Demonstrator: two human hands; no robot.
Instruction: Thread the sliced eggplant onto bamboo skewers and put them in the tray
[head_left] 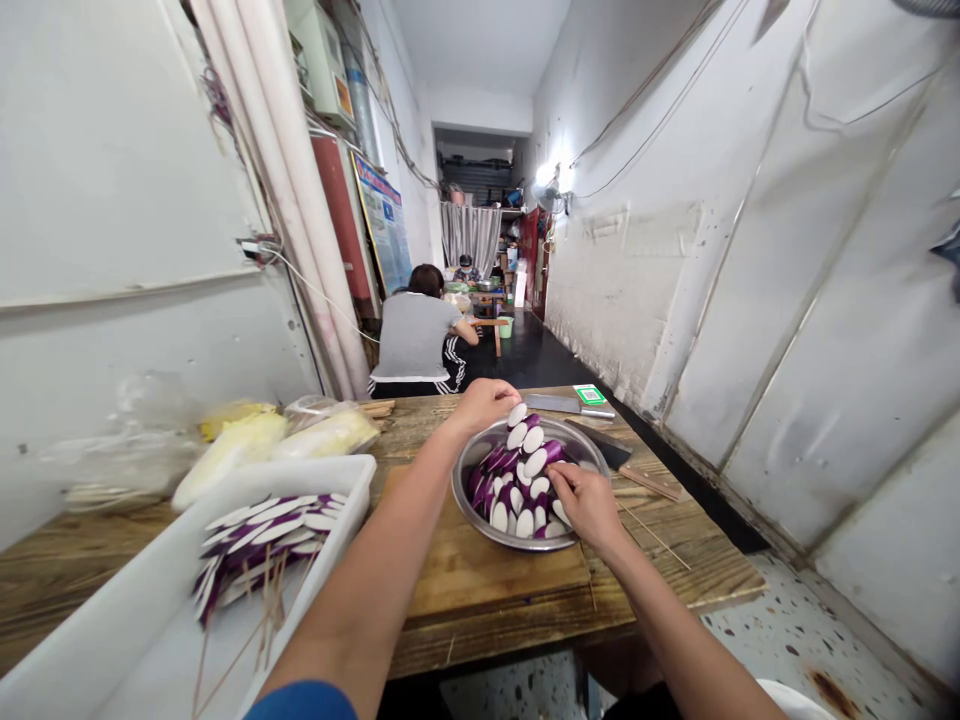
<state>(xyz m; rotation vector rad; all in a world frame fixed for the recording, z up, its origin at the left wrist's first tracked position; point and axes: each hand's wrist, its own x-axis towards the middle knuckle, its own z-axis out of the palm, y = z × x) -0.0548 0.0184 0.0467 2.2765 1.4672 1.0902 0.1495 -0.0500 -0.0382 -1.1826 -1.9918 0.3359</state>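
Observation:
A steel bowl (459,490) full of purple-skinned, white-fleshed eggplant slices (525,522) rests partly on a wooden cutting board (487,585). Over its far rim, my left hand (487,404) is closed in a pinch at the top of a row of eggplant slices (534,440). My right hand (586,502) pinches at the lower end of that row, by the bowl's right side, its fingertips against a slice. Whether a stick runs through the row is hidden. A thin bamboo skewer (660,540) shows just right of my right hand.
At left, a white tray (358,490) holds skewered eggplant slices (262,540). Plastic bags (247,440) lie behind it. A cleaver (555,403), a dark-bladed knife (649,482) and a QR-code card (590,395) lie beyond the bowl. Ahead sits a person in grey (416,335); another is farther back.

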